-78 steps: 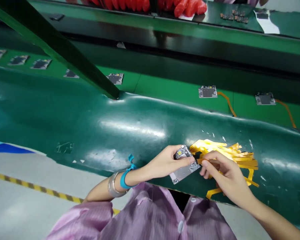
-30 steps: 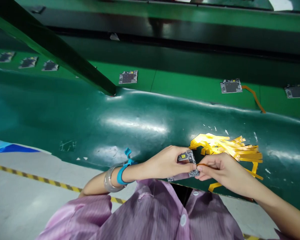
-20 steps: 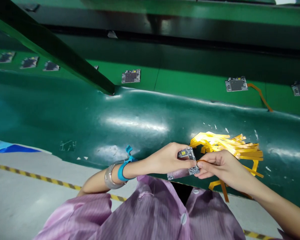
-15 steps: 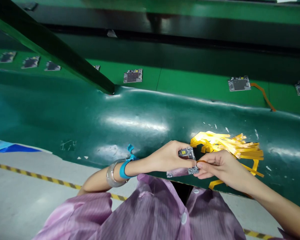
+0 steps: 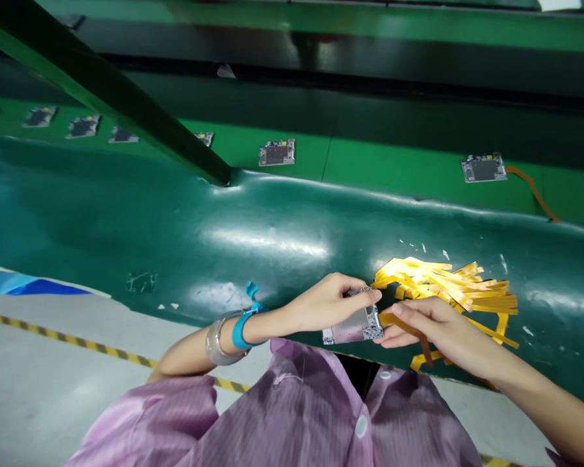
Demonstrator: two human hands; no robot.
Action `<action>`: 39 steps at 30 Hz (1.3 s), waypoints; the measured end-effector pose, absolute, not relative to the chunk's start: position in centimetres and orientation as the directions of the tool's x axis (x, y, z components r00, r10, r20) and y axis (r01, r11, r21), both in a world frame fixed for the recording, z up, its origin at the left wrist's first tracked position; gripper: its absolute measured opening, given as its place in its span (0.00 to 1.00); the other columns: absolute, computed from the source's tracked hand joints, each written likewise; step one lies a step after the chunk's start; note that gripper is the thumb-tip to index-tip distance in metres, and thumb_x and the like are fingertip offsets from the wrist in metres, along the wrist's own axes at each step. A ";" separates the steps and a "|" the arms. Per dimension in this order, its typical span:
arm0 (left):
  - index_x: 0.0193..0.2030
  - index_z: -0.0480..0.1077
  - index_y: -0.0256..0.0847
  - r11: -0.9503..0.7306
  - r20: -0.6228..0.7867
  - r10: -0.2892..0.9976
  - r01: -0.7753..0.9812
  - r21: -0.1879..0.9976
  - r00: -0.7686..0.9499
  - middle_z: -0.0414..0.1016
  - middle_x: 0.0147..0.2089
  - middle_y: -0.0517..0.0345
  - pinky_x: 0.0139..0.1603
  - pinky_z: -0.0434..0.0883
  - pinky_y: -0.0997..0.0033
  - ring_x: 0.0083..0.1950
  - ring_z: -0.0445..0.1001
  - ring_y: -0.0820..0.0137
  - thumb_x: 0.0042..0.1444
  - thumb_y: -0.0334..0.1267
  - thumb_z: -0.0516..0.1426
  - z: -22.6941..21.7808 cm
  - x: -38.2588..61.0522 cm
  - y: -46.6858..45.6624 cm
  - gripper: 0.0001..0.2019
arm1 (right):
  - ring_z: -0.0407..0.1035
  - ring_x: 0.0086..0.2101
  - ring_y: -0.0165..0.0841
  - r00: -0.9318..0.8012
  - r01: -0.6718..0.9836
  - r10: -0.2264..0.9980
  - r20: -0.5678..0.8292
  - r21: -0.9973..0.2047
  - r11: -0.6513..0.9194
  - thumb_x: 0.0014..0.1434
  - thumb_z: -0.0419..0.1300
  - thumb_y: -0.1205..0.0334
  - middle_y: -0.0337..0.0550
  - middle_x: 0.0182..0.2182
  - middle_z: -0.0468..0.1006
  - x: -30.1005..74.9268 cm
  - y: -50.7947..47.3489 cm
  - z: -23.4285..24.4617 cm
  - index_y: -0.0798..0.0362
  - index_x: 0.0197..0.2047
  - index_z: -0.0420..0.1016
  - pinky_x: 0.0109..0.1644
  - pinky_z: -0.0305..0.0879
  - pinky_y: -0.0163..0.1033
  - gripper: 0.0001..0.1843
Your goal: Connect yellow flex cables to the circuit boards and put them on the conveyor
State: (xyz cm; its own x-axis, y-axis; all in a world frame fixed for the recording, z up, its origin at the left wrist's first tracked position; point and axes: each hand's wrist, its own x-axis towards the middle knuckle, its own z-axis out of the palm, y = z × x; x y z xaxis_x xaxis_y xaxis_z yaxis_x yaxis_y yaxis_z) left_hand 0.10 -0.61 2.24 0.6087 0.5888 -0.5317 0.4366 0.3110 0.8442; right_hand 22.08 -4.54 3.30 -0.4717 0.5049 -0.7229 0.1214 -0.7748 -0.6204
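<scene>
My left hand point(image 5: 333, 301) grips a circuit board point(image 5: 350, 329) over the bench's front edge, its thumb lying across the upper face. The board has a grey metal shield and small parts along its edges. At its right side, my right hand point(image 5: 421, 321) pinches an orange flat ribbon cable point(image 5: 406, 329) between thumb and fingers. One cable end meets the board's right edge; whether it sits in the connector I cannot tell. The other end hangs toward me. Just behind my right hand lies a pile of yellow-orange ribbon cables point(image 5: 448, 282).
Several circuit boards lie along the green belt point(image 5: 394, 162) behind the bench, among them one board point(image 5: 277, 153) and another board point(image 5: 484, 168) with a ribbon cable attached. A dark green post point(image 5: 141, 110) slants across the left. The bench point(image 5: 272, 214) has a dark green covering.
My left thumb has moved up and rightward on the board. My right fingers have opened a little from its edge, showing more of the cable. Belt boards appear farther right.
</scene>
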 end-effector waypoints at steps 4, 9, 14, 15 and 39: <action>0.26 0.61 0.39 0.235 -0.505 0.643 0.480 0.846 0.576 0.55 0.25 0.65 0.27 0.54 0.73 0.27 0.55 0.75 0.66 0.52 0.49 2.5 -0.1 -0.2 0.22 | 0.82 0.38 0.40 -0.498 0.139 0.570 -0.654 -0.708 -0.692 0.56 0.69 0.41 0.46 0.32 0.83 21.2 -3.4 2.5 0.55 0.35 0.79 0.47 0.79 0.42 0.23; 0.40 0.72 0.40 -0.009 -0.279 0.823 0.502 0.865 0.495 0.76 0.39 0.56 0.41 0.69 0.70 0.39 0.72 0.69 0.70 0.50 0.43 1.5 -1.9 5.9 0.21 | 0.81 0.34 0.37 -0.420 0.151 0.696 -0.582 -0.801 -0.579 0.50 0.74 0.49 0.46 0.31 0.83 21.0 1.8 1.9 0.57 0.34 0.78 0.42 0.79 0.38 0.19; 0.67 0.58 0.34 -0.165 -0.032 0.974 0.795 0.584 0.225 0.58 0.70 0.39 0.69 0.57 0.56 0.71 0.56 0.54 0.59 0.34 0.57 0.2 -7.1 17.4 0.29 | 0.80 0.33 0.34 -0.239 0.154 0.862 -0.447 -0.894 -0.420 0.61 0.69 0.63 0.48 0.30 0.83 21.2 11.7 2.7 0.59 0.37 0.79 0.43 0.78 0.38 0.07; 0.68 0.56 0.32 -0.145 -0.052 0.977 0.818 0.557 0.209 0.55 0.71 0.35 0.70 0.53 0.52 0.73 0.51 0.50 0.55 0.33 0.61 -0.1 -8.0 19.2 0.34 | 0.79 0.33 0.33 -0.211 0.160 0.883 -0.419 -0.906 -0.392 0.64 0.66 0.64 0.47 0.30 0.83 21.2 13.9 2.8 0.59 0.38 0.78 0.44 0.78 0.38 0.06; 0.31 0.66 0.39 -0.006 -0.175 0.926 0.477 0.879 0.334 0.69 0.27 0.65 0.30 0.61 0.77 0.27 0.63 0.76 0.61 0.44 0.58 2.1 1.1 -0.7 0.12 | 0.71 0.36 0.35 -0.068 0.287 0.998 0.011 -0.957 0.030 0.64 0.65 0.59 0.41 0.34 0.75 21.2 -2.3 -0.3 0.52 0.34 0.75 0.41 0.69 0.40 0.08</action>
State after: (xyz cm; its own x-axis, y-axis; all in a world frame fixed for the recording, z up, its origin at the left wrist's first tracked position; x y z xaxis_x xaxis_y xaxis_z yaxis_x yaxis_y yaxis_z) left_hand 1.10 -0.73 2.14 0.3341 0.9261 -0.1754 0.4770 -0.0056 0.8789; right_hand 21.23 -2.31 -0.30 -0.0683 0.9976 0.0108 0.2870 0.0300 -0.9575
